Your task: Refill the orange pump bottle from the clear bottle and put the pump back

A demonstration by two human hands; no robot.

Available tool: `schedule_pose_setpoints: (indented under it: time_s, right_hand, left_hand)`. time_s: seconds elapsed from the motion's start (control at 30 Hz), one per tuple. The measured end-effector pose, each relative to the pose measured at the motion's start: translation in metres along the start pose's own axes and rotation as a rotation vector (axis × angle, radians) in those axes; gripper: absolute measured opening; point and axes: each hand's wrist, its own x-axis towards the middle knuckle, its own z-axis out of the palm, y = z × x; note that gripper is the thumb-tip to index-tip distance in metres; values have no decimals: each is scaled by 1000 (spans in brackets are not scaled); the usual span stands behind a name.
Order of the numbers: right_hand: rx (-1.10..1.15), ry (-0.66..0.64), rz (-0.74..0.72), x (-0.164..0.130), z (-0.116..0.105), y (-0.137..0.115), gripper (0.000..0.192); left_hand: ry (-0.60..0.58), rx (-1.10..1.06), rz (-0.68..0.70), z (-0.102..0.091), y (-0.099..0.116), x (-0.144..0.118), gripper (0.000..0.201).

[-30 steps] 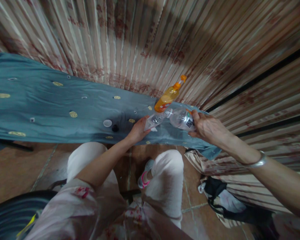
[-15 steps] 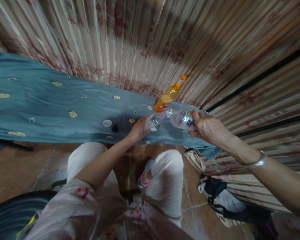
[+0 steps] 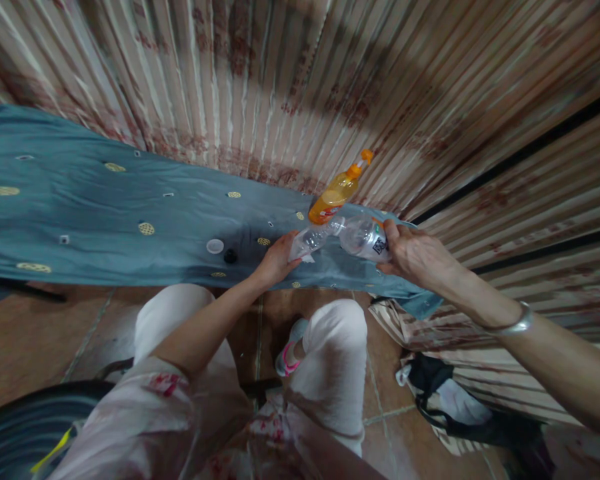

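Observation:
My left hand [image 3: 281, 257] is closed around the base end of a small clear plastic bottle [image 3: 311, 241], tilted with its neck up and to the right. A larger clear plastic bottle [image 3: 361, 238] with a printed label is gripped near its bottom by my right hand [image 3: 407, 252]. It lies tilted, its mouth toward the small bottle. The two necks meet, or nearly so; I cannot tell whether they touch. Just behind them stands an orange pump bottle [image 3: 334, 197] of yellow-orange liquid. Left of my left hand lie a white round lid [image 3: 215, 247] and a small black cap [image 3: 231, 255].
A blue-green cloth with yellow patterns [image 3: 80, 213] covers the long narrow table. Pleated curtains [image 3: 260, 87] hang behind and to the right. A black bag [image 3: 430, 377] lies on the tiled floor [image 3: 385, 427] at right. A dark ribbed round object [image 3: 25, 433] is at lower left.

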Motion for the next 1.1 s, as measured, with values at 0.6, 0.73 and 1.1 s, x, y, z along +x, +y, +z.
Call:
schedule_pose_setpoints:
  time_s: [0.6, 0.73, 1.1]
  right_hand:
    - [-3, -17, 16, 0, 1, 0, 62]
    - [-2, -19, 23, -1, 2, 0, 62]
    - [9, -46, 43, 0, -2, -2, 65]
  left_hand:
    - [-10, 30, -15, -1, 3, 1, 67]
    - [-14, 41, -15, -1, 3, 1, 67]
    - [2, 30, 0, 2, 0, 0, 68]
